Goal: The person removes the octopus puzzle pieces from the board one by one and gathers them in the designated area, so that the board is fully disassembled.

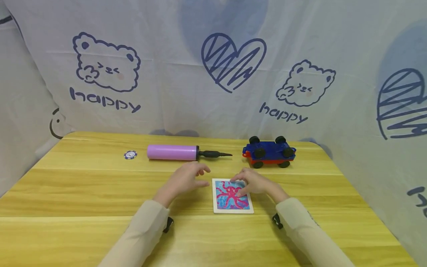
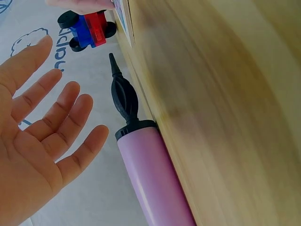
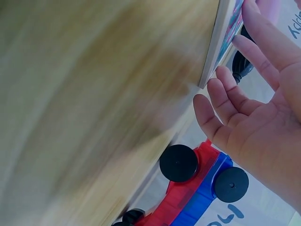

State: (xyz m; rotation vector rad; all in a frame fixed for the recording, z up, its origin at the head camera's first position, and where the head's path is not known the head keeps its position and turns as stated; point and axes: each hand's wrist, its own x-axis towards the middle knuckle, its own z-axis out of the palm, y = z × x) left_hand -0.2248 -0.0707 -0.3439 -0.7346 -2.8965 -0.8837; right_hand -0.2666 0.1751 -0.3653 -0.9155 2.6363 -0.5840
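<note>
A square picture tile (image 1: 218,211) with a white border and a pink octopus on blue lies flat near the middle of the table. Over its right part is my right hand (image 1: 257,183), fingers extended; in the right wrist view the fingertips (image 3: 241,42) appear at its face, though firm contact is hard to judge. To the left of the tile, my left hand (image 1: 185,180) hovers above the table with loosely bent fingers and holds nothing. Behind that hand lies a purple balloon pump (image 1: 171,152), its black nozzle (image 2: 113,63) pointing right.
A blue and red toy car (image 1: 269,150) with black wheels, some pointing up, sits at the back right. Left of the pump lies a blue and white poker chip (image 1: 130,154). Behind the wooden table (image 1: 83,193) hangs a printed white cloth (image 1: 173,89).
</note>
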